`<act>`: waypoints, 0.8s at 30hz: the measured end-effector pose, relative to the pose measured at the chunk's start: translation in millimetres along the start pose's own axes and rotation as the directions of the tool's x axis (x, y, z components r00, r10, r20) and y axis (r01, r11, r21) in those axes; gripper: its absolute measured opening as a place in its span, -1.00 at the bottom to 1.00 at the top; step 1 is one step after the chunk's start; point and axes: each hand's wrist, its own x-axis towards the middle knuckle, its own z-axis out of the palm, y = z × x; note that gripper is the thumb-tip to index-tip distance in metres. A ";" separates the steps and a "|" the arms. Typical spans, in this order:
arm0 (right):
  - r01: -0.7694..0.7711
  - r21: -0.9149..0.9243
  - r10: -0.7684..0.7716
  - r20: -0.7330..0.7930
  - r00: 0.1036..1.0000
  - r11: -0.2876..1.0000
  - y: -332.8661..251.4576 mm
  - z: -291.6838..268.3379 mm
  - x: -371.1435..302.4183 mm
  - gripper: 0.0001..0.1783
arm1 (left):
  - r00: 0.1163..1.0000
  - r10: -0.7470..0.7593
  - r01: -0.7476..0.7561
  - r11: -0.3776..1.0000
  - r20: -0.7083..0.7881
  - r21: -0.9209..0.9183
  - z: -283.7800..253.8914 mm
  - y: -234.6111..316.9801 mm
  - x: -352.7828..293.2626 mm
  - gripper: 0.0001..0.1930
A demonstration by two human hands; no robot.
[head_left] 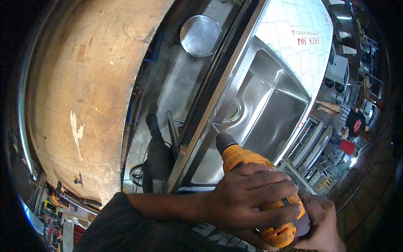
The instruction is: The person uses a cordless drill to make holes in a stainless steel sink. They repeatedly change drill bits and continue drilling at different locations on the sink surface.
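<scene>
A yellow and black power drill points away from me, over the near rim of a stainless steel sink. My left hand is wrapped over the drill's body from above. Around its rear end and handle my right hand is closed, partly hidden behind the tool. From the dark chuck a thin bit reaches the steel rim; whether it touches the metal I cannot tell. The round drain opening lies just beyond the bit. White printed film covers the counter beside the basin.
On the left stands a worn wooden tabletop. A round perforated metal stool is on the floor between table and sink. My leg stands in that gap. Hand tools lie at lower left. Other people are far right.
</scene>
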 end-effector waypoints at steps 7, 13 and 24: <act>-0.199 0.116 0.191 0.076 0.979 0.973 11.2 19.4 -22.1 0.04 | 0.994 -0.035 0.046 0.993 0.100 -0.110 9.1 1.8 -2.7 -0.40; -0.218 0.217 0.215 0.039 0.976 0.951 11.7 36.3 -31.4 0.08 | 0.990 -0.020 0.038 0.990 0.137 -0.133 12.4 0.9 -4.8 -0.39; -0.376 0.521 0.462 -0.040 0.886 0.766 1.8 136.9 -75.1 -0.06 | 0.952 0.020 0.050 0.974 0.304 -0.221 14.8 5.0 -26.0 -0.51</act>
